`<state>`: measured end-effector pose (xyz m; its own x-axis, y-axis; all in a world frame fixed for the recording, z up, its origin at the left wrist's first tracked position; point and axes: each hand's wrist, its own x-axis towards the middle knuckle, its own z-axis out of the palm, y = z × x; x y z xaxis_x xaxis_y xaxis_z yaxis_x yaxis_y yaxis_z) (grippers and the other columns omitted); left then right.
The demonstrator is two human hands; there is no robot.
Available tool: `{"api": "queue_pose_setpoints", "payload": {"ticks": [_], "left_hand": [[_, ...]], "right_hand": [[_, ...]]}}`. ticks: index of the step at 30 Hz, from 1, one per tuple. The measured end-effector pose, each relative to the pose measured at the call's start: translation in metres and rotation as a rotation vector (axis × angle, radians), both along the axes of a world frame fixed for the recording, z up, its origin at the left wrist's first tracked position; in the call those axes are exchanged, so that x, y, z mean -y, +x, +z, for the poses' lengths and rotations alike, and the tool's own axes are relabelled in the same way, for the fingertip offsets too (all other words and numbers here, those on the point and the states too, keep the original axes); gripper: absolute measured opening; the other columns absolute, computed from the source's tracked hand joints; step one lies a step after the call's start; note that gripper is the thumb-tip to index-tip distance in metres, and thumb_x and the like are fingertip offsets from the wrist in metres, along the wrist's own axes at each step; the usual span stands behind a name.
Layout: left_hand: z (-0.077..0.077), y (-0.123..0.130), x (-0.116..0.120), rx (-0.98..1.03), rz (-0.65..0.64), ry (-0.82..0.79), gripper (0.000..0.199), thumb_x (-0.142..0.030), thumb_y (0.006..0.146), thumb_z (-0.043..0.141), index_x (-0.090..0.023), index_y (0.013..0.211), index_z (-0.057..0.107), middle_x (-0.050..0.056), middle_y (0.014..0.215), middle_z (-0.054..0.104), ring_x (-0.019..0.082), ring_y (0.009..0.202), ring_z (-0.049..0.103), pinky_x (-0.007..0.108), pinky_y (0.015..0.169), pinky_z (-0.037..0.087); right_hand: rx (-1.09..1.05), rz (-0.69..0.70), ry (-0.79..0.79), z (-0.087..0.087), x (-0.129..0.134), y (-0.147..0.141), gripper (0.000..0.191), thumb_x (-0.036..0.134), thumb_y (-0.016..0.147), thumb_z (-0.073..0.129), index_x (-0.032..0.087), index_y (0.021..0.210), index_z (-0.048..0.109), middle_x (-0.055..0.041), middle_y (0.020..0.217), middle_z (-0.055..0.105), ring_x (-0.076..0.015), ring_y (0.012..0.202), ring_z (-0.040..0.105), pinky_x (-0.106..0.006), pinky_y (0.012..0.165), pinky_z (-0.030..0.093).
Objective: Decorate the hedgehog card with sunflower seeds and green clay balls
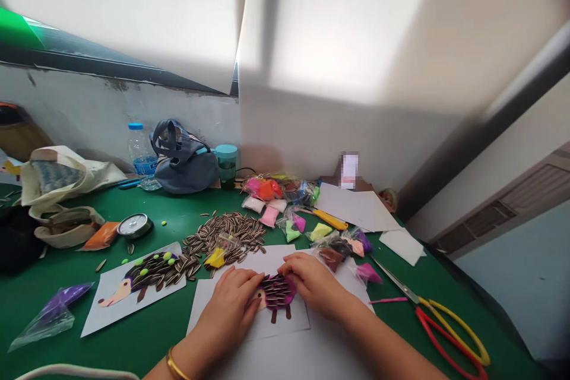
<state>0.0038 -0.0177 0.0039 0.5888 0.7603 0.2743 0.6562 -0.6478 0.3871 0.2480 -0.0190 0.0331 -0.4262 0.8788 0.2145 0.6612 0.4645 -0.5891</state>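
Between my hands lies a small hedgehog picture [278,292] on white paper, with a peach face, brown legs and a purple body covered in striped sunflower seeds. My left hand [232,301] rests flat at its face side, fingers stretched over the paper. At the upper right edge of the purple body, my right hand [312,284] has its fingers bent together; whatever is in them is hidden. Just beyond is a heap of sunflower seeds [234,228] with a yellow clay packet [216,257] on it. A larger hedgehog picture [104,285] with green dots lies to the left.
Scissors [421,303] with red and yellow handles lie open at right, near a pink strip [388,300]. Bagged clay [267,190] and a yellow cutter [330,219] are further back. A purple packet [62,309], round tin [134,225], bottle [145,163] and bags [184,166] stand left.
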Motion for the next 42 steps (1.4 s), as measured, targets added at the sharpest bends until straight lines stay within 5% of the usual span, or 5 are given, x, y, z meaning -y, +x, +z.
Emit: {"api": "queue_pose_setpoints", "payload": {"ticks": [13, 20, 30, 42], "left_hand": [[0.002, 0.001, 0.000, -0.019, -0.001, -0.024, 0.038, -0.020, 0.088, 0.056, -0.025, 0.125, 0.060, 0.008, 0.116, 0.065, 0.026, 0.109, 0.060, 0.058, 0.107, 0.037], [-0.001, 0.000, 0.000, -0.011, 0.002, -0.019, 0.039, -0.022, 0.087, 0.057, -0.025, 0.126, 0.059, 0.009, 0.117, 0.065, 0.027, 0.109, 0.060, 0.057, 0.107, 0.038], [0.003, -0.001, -0.007, 0.044, 0.030, -0.102, 0.032, -0.025, 0.092, 0.053, -0.025, 0.122, 0.061, 0.007, 0.116, 0.067, 0.024, 0.109, 0.061, 0.050, 0.106, 0.040], [0.051, 0.023, -0.035, -0.075, 0.143, -0.169, 0.016, -0.026, 0.087, 0.056, -0.025, 0.090, 0.072, 0.003, 0.097, 0.068, 0.021, 0.097, 0.062, 0.033, 0.085, 0.045]], "right_hand": [[-0.036, -0.060, 0.035, 0.001, 0.001, 0.007, 0.017, 0.016, 0.093, 0.053, 0.024, 0.094, 0.068, -0.0041, 0.101, 0.069, -0.0200, 0.100, 0.060, -0.033, 0.088, 0.045], [-0.014, -0.133, -0.066, -0.018, 0.002, 0.017, 0.026, 0.011, 0.088, 0.053, 0.022, 0.104, 0.070, -0.0060, 0.100, 0.072, -0.0211, 0.097, 0.063, -0.034, 0.087, 0.047], [-0.064, -0.234, -0.076, -0.014, -0.001, 0.013, 0.016, 0.012, 0.084, 0.057, 0.022, 0.087, 0.068, -0.0020, 0.090, 0.069, -0.0186, 0.088, 0.062, -0.030, 0.079, 0.044], [0.028, -0.270, -0.137, 0.000, -0.024, -0.002, 0.012, 0.014, 0.085, 0.053, 0.021, 0.085, 0.063, -0.0018, 0.087, 0.068, -0.0172, 0.083, 0.061, -0.026, 0.071, 0.040]]}}
